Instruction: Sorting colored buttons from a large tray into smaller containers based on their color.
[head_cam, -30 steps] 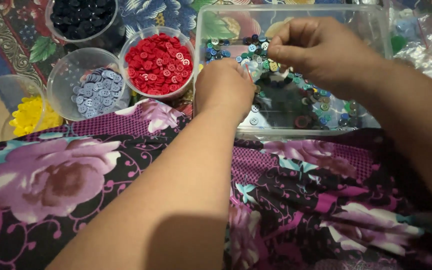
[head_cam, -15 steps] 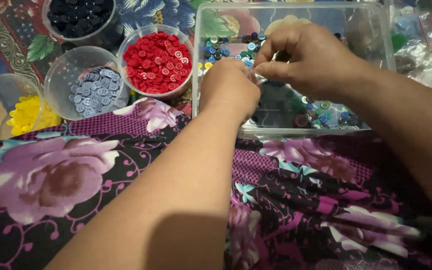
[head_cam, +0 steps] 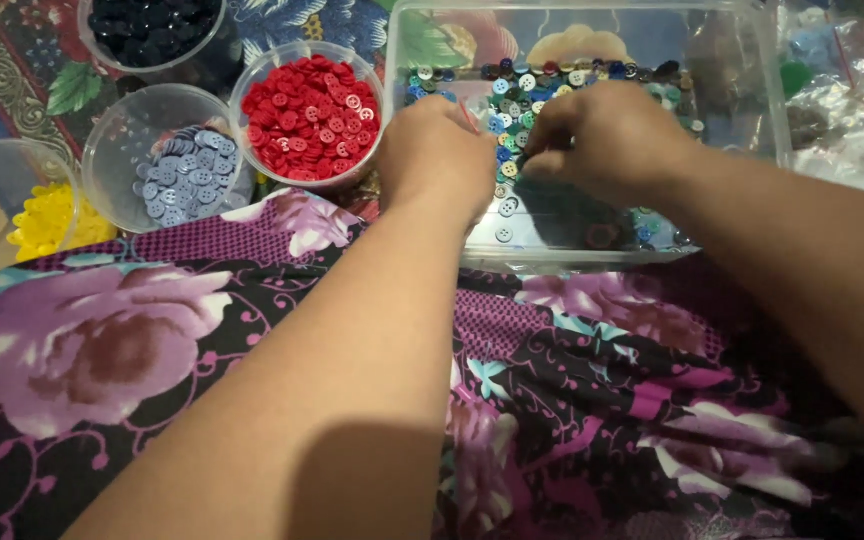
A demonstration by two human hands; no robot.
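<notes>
Clear plastic makes up the rectangular tub [head_cam: 742, 120] we take as our landmark; both of our hands are inside it, over the heap of mixed buttons [head_cam: 552, 85] that covers its floor. Half a second ago our right hand [head_cam: 607, 140] was raised, its fingertips pinched together near the middle of the tub; now it has dropped lower and lies knuckles-up on the pile, fingers curled under. Whether those fingers are pressed on a button we cannot tell, since the back of the hand hides them. Our left hand [head_cam: 437, 150] has barely shifted: it sits at the tub's left end, closed into a loose fist, and something thin and red shows at its upper edge, though we cannot tell what it is or how it is held. We judge that the right hand has gone from lifting to digging again, so sorting is in mid-cycle rather than near an end; plenty of mixed buttons remain.

Left of the tub stands the bowl of red buttons [head_cam: 307, 115], touching its corner. Farther left is the bowl of grey-blue buttons [head_cam: 182, 180], then the bowl of yellow buttons [head_cam: 47, 215], and above these the bowl of dark buttons [head_cam: 147, 25]. Below the tub spreads the flowered cloth [head_cam: 102, 340] on our lap.
</notes>
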